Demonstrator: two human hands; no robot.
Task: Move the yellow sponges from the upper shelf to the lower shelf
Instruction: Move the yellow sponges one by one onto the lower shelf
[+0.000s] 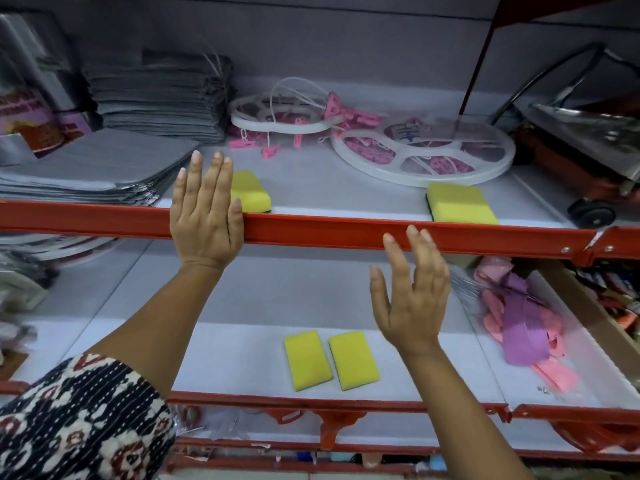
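Two yellow sponges lie at the front of the upper shelf: the left sponge and the right sponge. My left hand is raised flat and open just left of the left sponge, partly covering its edge. My right hand is open, fingers spread, in front of the red shelf rail, below and left of the right sponge. Two more yellow sponges lie side by side on the lower shelf, between my arms.
Stacked grey cloths fill the upper shelf's left. White round hangers with pink clips sit behind the sponges. A metal trolley stands at the right. Pink and purple cloths lie on the lower shelf's right.
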